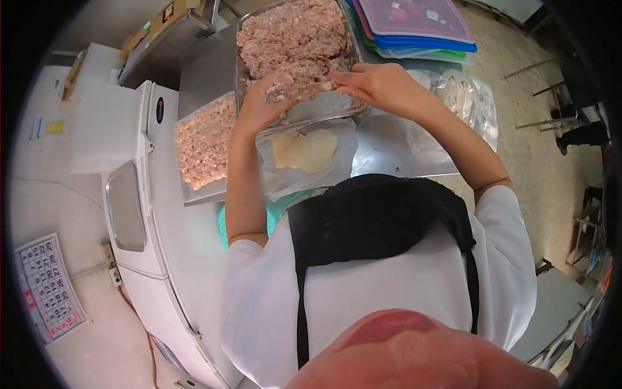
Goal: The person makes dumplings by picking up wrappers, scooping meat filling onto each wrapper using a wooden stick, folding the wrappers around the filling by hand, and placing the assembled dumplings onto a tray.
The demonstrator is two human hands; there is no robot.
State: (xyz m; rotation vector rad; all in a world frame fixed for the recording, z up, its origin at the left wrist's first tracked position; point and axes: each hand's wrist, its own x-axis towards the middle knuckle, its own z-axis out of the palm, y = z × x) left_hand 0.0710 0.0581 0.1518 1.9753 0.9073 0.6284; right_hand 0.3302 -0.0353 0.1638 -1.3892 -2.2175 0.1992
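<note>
A deep metal tray (358, 58) holds a large mound of ground meat (291, 35), with its near end scraped down to bare metal. Over that near end, my left hand (260, 107) curls around a portion of ground meat. My right hand (372, 84) pinches the end of a thin, meat-smeared strip that reaches toward the left hand; its kind is hard to make out. Just below the hands, pale, flat round slices (319, 150) lie on a clear plastic sheet (343, 133).
Left of my left forearm is a shallow tray of portioned ground meat (206, 146). Coloured lids (421, 29) are stacked at the back right, above clear plastic bags (457, 94). A white fridge (188, 259) stands at left. A turquoise basket (223, 223) sits below the table edge.
</note>
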